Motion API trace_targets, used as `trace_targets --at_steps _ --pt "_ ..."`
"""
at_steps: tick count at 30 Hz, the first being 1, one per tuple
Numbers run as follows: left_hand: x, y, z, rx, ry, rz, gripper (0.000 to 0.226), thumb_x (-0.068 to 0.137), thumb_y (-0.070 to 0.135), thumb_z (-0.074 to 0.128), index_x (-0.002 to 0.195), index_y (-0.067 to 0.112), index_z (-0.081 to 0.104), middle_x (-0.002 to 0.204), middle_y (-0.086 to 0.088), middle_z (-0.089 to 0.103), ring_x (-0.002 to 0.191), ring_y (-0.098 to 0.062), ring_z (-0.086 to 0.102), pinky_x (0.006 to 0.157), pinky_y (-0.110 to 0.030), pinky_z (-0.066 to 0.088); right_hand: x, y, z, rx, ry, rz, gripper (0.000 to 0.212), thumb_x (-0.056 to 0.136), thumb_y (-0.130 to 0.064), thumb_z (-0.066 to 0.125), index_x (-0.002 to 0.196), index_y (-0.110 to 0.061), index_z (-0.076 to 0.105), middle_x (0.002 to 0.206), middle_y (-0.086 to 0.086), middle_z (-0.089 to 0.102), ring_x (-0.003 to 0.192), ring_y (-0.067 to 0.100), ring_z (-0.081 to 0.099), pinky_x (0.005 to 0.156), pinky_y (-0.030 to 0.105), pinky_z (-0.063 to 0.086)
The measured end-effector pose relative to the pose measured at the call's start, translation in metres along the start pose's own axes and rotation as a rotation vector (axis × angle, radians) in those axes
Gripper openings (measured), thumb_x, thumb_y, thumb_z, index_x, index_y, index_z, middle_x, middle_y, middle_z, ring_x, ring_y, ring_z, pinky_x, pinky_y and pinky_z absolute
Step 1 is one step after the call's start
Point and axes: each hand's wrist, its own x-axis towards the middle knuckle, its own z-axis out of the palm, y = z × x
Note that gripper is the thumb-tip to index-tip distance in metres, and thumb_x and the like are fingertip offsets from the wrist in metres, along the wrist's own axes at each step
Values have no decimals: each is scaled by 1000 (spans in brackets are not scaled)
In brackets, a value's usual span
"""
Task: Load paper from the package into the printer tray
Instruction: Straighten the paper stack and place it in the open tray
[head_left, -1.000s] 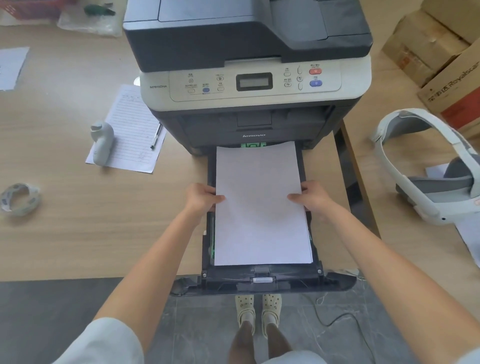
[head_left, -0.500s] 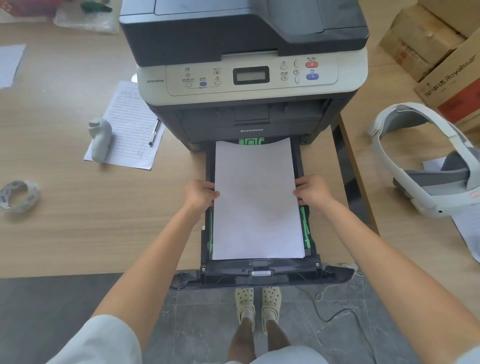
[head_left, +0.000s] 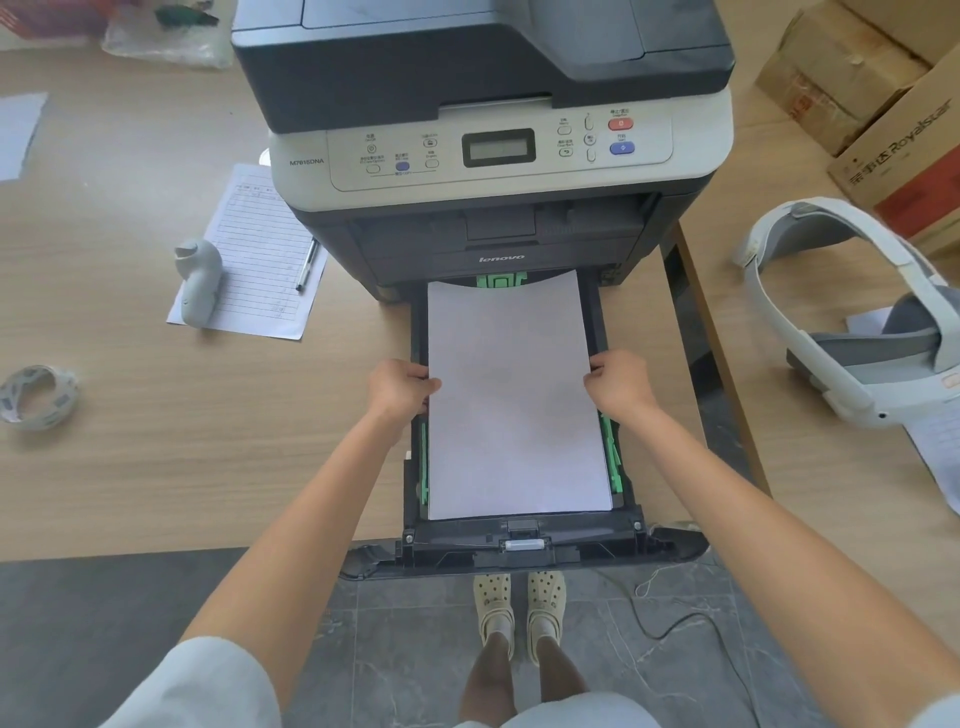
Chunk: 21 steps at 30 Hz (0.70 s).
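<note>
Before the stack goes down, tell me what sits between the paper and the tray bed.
Nothing visible does. The paper stack, held at its side edges by the left hand and right hand, lies between the tray's green side guides; beneath it is hidden.

The wooden desk (head_left: 156, 441) carries the printer (head_left: 483, 156). Left of the printer lie a lined form (head_left: 260, 260), a pen (head_left: 307, 265), a white gadget (head_left: 200, 280) and a tape roll (head_left: 36, 397). Right of it, a headset (head_left: 852, 322) and boxes (head_left: 883, 104).
</note>
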Motion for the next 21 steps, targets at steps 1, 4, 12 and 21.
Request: trace_targets --at_steps 1,4,12,21 --pt "-3 3 -1 -11 -16 -10 37 89 8 58 122 -8 53 121 -23 60 102 -34 62 86 -36 52 -1 -1 -2 2 -3 6 34 87 4 42 116 20 50 123 34 55 114 45 52 97 51 43" --pt "-18 13 -8 -49 -72 -43 25 93 10 48 109 -6 58 113 -26 63 91 -32 62 81 -34 51 -11 -5 -13 18 14 30 29 88 -5 46 95 19 60 101 32 64 99 43 60 96 53 45" --pt "-35 7 -33 -136 -68 -42 36 91 13 44 121 -7 52 107 -25 62 93 -34 65 84 -37 53 -29 13 -42 111 98 59 29 92 -17 48 95 6 64 98 21 68 97 32 64 90 37 49" --pt "-59 -25 -34 -266 -127 10 36 96 14 38 126 3 53 125 -18 60 113 -30 60 104 -38 45 -47 37 -43 353 -4 123 33 93 -18 49 121 -2 56 100 10 65 89 20 66 84 31 53"
